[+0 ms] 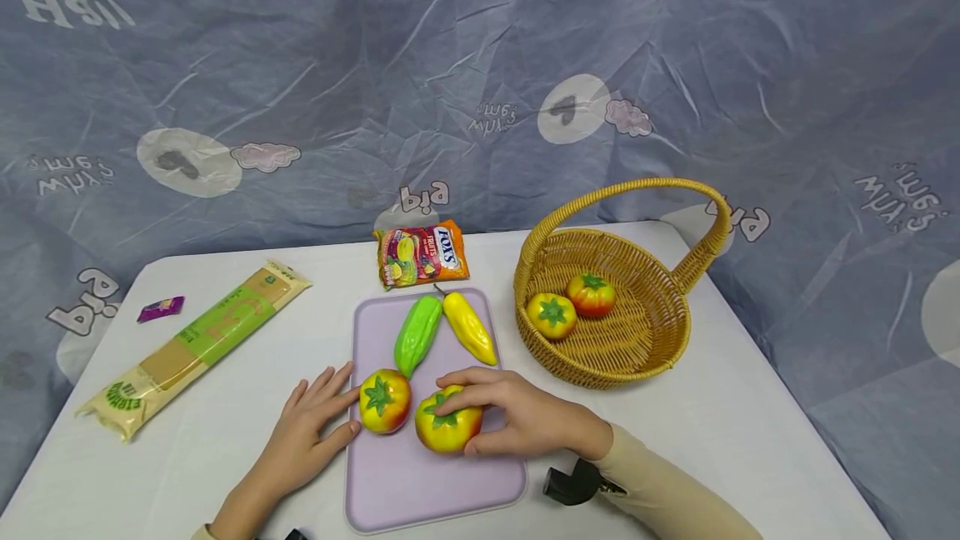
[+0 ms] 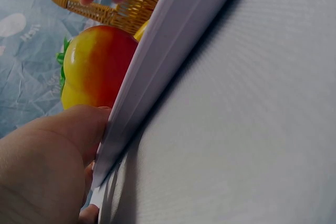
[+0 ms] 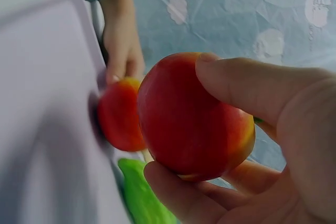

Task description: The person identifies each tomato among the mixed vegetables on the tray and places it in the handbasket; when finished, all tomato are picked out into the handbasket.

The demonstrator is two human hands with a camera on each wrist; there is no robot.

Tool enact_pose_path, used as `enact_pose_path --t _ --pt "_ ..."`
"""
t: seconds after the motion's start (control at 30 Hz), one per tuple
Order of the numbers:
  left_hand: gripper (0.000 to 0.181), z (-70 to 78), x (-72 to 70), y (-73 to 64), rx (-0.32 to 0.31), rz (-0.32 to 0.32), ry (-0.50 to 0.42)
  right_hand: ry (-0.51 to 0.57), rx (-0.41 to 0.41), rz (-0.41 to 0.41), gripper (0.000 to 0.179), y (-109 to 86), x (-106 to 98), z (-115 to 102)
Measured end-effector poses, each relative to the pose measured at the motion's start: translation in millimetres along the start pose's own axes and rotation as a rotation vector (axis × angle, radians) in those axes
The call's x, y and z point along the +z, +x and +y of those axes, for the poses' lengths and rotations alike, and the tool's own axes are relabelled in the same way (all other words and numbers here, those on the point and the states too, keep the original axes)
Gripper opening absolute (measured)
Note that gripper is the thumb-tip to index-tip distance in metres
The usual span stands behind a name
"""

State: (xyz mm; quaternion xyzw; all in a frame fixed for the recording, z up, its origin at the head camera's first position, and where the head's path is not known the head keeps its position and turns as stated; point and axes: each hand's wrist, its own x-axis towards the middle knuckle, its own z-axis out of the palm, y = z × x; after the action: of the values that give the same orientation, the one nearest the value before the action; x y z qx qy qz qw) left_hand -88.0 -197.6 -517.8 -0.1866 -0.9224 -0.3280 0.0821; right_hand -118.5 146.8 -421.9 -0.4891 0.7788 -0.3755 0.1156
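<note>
My right hand [image 1: 525, 415] grips a yellow-red toy tomato [image 1: 442, 433] over the lilac tray [image 1: 420, 490]; in the right wrist view thumb and fingers are curled round the tomato [image 3: 189, 124]. A second toy tomato [image 1: 385, 401] sits at the tray's left side. Next to it my left hand [image 1: 303, 432] lies at the tray's left edge, fingers extended and spread. In the left wrist view that hand [image 2: 47, 156] touches the tray rim [image 2: 152, 56]. Behind the tomatoes, a green toy pepper [image 1: 418, 334] and a yellow toy pepper [image 1: 470, 328] lie on the tray.
A wicker basket [image 1: 667, 340] with a tall handle holds two toy tomatoes [image 1: 551, 315] at the right. An orange candy bag [image 1: 422, 254] lies behind the tray. To the left are a long noodle packet [image 1: 202, 344] and a small purple wrapper [image 1: 161, 309].
</note>
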Motion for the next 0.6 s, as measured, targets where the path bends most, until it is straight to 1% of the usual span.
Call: enact_pose_path --t 0.1,0.17,0.33,0.37,0.6 --pt "0.045 0.0 0.3 -0.8 0.001 0.004 0.003 -0.041 0.023 0.044 0.043 -5.2 -9 0" --pt "0.045 -0.2 0.3 -1.2 0.001 0.006 0.007 -0.042 0.044 0.077 0.044 -10.5 -15 0" --pt "0.045 0.0 0.0 -0.9 0.003 0.007 0.011 0.007 0.111 0.167 0.045 -26.6 -30 2" --pt "0.045 0.3 -0.1 -0.5 0.004 0.006 0.010 0.003 0.122 0.186 0.045 -29.8 -33 2" --pt "0.044 2.5 -0.9 1.0 -0.005 -0.001 0.006 -0.070 0.189 0.307 0.046 -50.9 -55 5"
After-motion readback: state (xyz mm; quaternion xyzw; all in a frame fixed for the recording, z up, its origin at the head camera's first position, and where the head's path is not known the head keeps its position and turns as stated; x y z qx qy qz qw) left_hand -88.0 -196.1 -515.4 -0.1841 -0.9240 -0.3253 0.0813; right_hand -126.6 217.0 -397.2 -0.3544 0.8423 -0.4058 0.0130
